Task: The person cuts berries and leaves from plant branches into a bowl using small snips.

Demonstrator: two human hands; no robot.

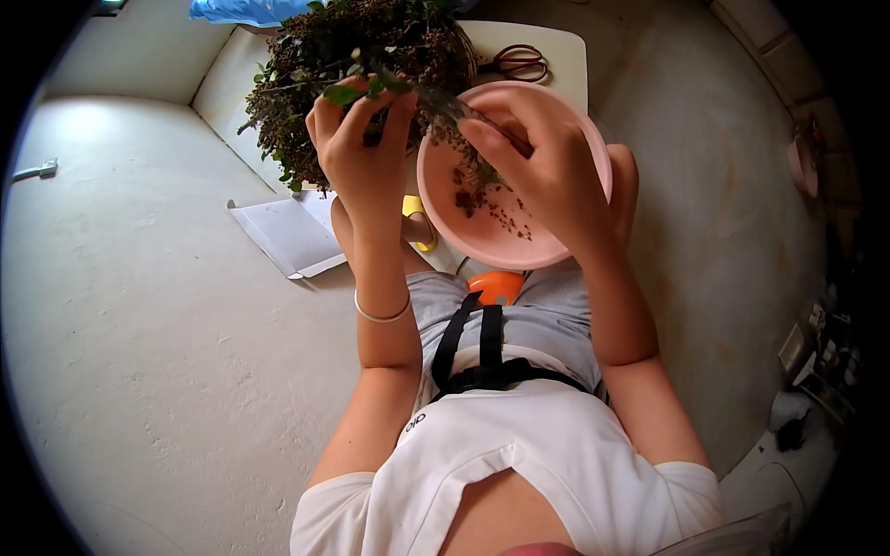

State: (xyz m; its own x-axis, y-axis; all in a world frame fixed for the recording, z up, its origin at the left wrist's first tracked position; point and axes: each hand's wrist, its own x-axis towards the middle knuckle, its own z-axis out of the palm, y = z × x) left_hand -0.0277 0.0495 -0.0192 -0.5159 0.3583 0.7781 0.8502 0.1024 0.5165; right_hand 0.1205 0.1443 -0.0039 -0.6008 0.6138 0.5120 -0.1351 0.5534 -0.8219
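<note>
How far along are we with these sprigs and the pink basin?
Seemingly early. Already done: a small scatter of dark bits lies in the pink basin. In hand: one sprig, held by the left hand and right hand. Left, probably: the large leafy heap on the table.

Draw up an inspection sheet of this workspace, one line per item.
Surface: pale tabletop, partly covered
Job's things: leafy sprig over the pink basin; loose plant bits inside; plant heap on the tabletop
Clutter: scissors beside the heap; blue plastic behind it; shallow white box below the tabletop
Hands: left hand and right hand both hold the sprig
Cables: thin line at lower right, too small to identify
Surroundings: pale floor; small items at far right, unclear
</note>
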